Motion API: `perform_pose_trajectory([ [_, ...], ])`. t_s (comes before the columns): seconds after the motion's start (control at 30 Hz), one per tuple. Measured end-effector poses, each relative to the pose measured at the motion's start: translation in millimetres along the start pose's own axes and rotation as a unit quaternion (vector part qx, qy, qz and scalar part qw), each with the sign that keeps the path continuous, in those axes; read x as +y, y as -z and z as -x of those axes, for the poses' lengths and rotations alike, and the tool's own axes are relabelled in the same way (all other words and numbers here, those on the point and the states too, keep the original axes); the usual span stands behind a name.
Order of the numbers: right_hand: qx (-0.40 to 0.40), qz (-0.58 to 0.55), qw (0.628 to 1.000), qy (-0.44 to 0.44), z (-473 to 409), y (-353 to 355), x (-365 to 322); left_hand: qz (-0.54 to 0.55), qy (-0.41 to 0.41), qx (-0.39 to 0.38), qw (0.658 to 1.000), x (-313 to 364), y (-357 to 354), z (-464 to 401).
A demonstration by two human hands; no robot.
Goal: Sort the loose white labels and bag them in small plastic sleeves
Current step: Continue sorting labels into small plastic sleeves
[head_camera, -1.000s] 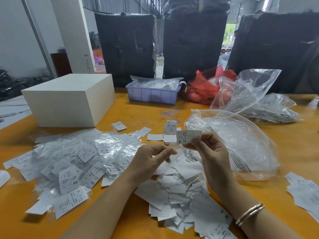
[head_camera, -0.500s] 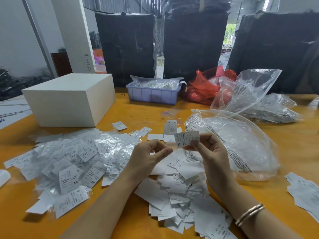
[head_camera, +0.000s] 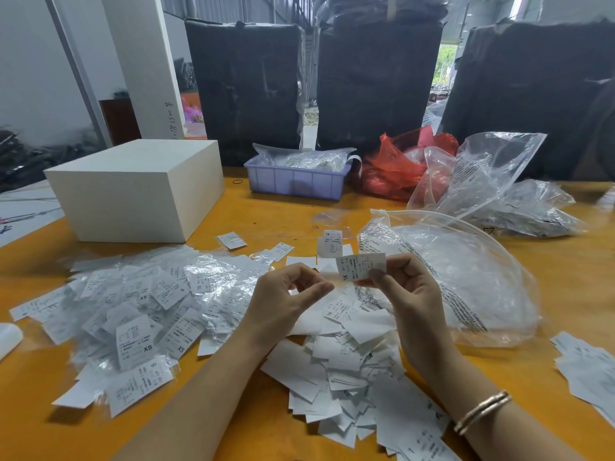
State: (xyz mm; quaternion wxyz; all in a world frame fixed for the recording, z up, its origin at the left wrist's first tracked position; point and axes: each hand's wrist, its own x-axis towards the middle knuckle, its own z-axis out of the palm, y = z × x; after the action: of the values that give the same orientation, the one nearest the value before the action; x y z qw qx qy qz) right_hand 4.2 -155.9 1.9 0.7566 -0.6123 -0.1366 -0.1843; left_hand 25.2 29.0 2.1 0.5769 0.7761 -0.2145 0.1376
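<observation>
- Two bare hands hover over the orange table, just apart from each other, above a heap of loose white labels at near centre.
- Right hand pinches one printed label marked XL between thumb and fingers, holding it up, slightly tilted.
- Left hand has its fingers curled with the thumb stretched toward the held label; whether it grips a thin clear sleeve or nothing, I cannot tell.
- A gold bracelet sits on the right wrist.
- Left of the hands lies a broad pile of bagged labels in small clear sleeves, with XS, S and XL showing.
- A large clear plastic bag lies just right of the right hand, printed text along its edge.
- A few single labels lie scattered beyond the hands.
- More white labels lie at the near right edge.
- Far left stands a white box; right of it a lilac plastic tray holding clear packets.
- Further right lie a red plastic bag and crumpled clear bags.
- Dark wrapped bales stand behind the table.
</observation>
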Motion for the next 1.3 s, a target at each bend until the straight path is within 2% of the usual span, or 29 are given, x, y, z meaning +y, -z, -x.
perform_pose_trajectory([
  [0.1,-0.012,0.028,0.999,0.010,0.9,-0.5,-0.1,-0.001,0.001,0.002,1.000,0.4,-0.1,-0.1],
  [0.23,0.027,-0.009,0.999,0.037,-0.3,-0.4,-4.4,-0.016,-0.009,0.006,1.000,0.4,-0.1,-0.2],
  [0.33,0.022,-0.013,0.999,0.039,-0.2,-1.0,-4.4,-0.018,-0.010,0.006,1.000,1.1,-0.1,-0.6],
  [0.67,-0.029,0.126,0.990,0.065,-2.8,3.1,1.5,-0.013,0.004,0.006,1.000,2.4,1.3,-0.4],
  [0.87,-0.082,0.278,0.950,0.115,2.9,-4.3,1.6,-0.020,-0.001,-0.012,1.000,-0.9,-0.1,0.0],
  [0.97,-0.076,0.338,0.924,0.160,5.9,-13.2,3.8,-0.025,-0.002,-0.006,1.000,-1.4,-1.3,0.0],
  [1.13,-0.070,0.411,0.891,0.178,7.2,-17.3,10.4,-0.015,-0.008,-0.005,1.000,0.3,-3.1,1.2],
  [1.23,-0.069,0.400,0.898,0.166,6.8,-18.5,9.0,-0.007,0.005,0.012,1.000,-0.9,-2.4,1.2],
  [1.3,-0.117,0.400,0.897,0.149,7.9,-19.2,7.4,-0.019,0.013,0.026,0.999,-1.9,-1.7,0.7],
])
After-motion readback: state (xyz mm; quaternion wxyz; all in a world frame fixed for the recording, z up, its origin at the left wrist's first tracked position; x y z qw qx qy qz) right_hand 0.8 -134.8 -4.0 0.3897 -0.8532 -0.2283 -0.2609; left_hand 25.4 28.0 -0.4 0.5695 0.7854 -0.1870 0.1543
